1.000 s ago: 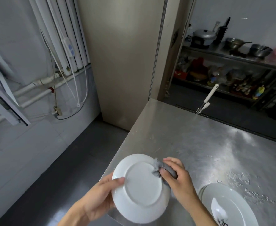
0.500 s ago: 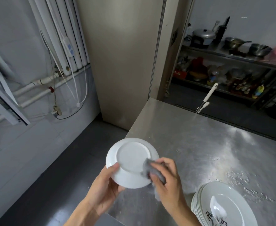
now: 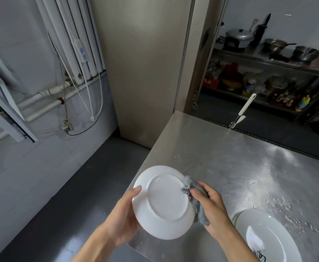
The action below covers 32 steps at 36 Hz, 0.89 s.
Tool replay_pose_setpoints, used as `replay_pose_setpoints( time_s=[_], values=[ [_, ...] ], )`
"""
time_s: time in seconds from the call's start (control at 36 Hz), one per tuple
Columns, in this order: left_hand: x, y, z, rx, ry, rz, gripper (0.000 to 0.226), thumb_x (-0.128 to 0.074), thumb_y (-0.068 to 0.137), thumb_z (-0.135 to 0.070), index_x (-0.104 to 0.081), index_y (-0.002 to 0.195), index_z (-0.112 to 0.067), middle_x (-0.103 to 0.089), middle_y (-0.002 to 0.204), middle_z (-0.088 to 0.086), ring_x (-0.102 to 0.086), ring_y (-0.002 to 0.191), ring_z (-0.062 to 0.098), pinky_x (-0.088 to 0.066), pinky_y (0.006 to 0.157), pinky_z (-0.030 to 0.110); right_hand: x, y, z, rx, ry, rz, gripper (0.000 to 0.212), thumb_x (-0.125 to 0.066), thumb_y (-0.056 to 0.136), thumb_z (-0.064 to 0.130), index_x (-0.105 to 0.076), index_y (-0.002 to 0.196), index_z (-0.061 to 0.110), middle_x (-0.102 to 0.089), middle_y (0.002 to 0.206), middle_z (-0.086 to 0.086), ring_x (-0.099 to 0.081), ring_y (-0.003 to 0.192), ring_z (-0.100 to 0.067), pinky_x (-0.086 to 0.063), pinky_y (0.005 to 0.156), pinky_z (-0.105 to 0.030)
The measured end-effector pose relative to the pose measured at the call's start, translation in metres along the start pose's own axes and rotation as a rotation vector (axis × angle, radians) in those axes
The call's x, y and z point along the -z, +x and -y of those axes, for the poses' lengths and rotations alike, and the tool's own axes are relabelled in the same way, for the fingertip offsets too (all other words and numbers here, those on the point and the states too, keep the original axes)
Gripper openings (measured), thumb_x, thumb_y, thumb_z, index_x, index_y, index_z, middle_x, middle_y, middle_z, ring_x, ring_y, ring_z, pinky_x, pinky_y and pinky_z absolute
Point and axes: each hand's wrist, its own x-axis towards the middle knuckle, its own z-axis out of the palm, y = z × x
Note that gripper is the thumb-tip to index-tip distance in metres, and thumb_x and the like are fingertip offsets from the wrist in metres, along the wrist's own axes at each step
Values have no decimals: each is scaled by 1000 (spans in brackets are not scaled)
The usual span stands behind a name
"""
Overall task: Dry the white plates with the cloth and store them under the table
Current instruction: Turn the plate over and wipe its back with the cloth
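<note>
Two bare forearms (image 3: 98, 244) come in from the six o'clock edge of the view, uncovered as far as the picture reaches. The left hand (image 3: 124, 220) and right hand (image 3: 213, 210) are bare too. The fingers (image 3: 205, 187) are slim, with short, plain nails.

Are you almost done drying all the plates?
Not yet. Nothing shows as stored, because the space under the table is out of view. Right now the left hand holds a white plate, underside facing up, and the right hand presses the grey cloth on its rim. At least one more plate waits on the steel table.
</note>
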Motion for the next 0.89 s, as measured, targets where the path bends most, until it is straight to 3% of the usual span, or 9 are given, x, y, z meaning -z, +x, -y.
replay_pose_setpoints(
  time_s=[0.17, 0.25, 0.33, 0.44, 0.5, 0.56, 0.64, 0.78, 0.89],
  values=[
    [11, 16, 0, 13, -39, -119, 59, -86, 79, -41, -73, 130, -14, -71, 131, 21, -74, 110, 37, -62, 79, 45, -3, 10, 2, 109, -304, -75, 15, -71, 93, 9, -77, 101, 19, -77, 101, -9, -72, 93, -24, -57, 79, -34],
    [8, 27, 0, -51, -164, -246, 53, -75, 87, -35, -70, 133, -10, -75, 125, 16, -78, 99, 28, -64, 70, 38, -14, 2, -15, 214, -419, -166, 25, -73, 90, 4, -76, 98, 27, -68, 119, -6, -70, 100, -21, -57, 79, -32],
    [1, 37, -1, -112, -259, -306, 51, -70, 91, -34, -65, 135, -7, -75, 125, 16, -78, 99, 25, -66, 71, 37, -27, -12, -37, 358, -538, -50, 44, -77, 86, 0, -79, 99, 42, -47, 143, 3, -65, 108, 1, -57, 78, -19],
    [-9, 43, 5, -108, -268, -304, 43, -58, 104, -36, -64, 134, -6, -75, 123, 19, -78, 96, 26, -64, 67, 35, -34, -19, -51, 640, -801, 38, 39, -81, 80, 20, -74, 111, 41, -30, 155, 4, -50, 129, 0, -43, 100, -10],
    [-13, 43, 7, -103, -292, -292, 42, -55, 106, -36, -65, 131, -4, -76, 121, 21, -78, 96, 27, -63, 65, 34, -32, -16, -48, 736, -928, 32, 44, -84, 77, 29, -71, 118, 38, -37, 152, 4, -55, 121, 0, -46, 97, -9],
    [-15, 43, 6, -110, -291, -298, 41, -52, 107, -35, -64, 132, -4, -75, 121, 22, -78, 99, 28, -65, 69, 36, -27, -10, -41, 812, -1146, 44, 57, -86, 73, 33, -65, 126, 40, -49, 145, 7, -63, 106, -4, -58, 80, -18],
    [-24, 43, 7, -107, -251, -316, 37, -52, 109, -31, -62, 131, -4, -76, 120, 22, -77, 102, 31, -63, 82, 41, -14, 1, -36, 933, -1407, 24, 72, -83, 64, 19, -62, 132, 33, -61, 126, 9, -68, 89, -11, -59, 57, -29],
    [-34, 45, 5, -60, -207, -321, 39, -55, 108, -33, -64, 128, -1, -77, 110, 21, -78, 89, 28, -66, 72, 37, -2, 12, -39, 1064, -1426, -106, 41, -60, 81, 20, -71, 120, 20, -70, 111, 9, -68, 80, -14, -58, 59, -28],
    [-24, 50, 8, -73, 28, -407, 25, -60, 106, -34, -68, 122, -16, -78, 114, 15, -78, 94, 29, -65, 72, 38, 0, 17, -29, 718, -1123, -166, 10, -66, 91, 26, -74, 95, 32, -71, 88, 17, -66, 71, -3, -44, 60, -11]
  ],
)
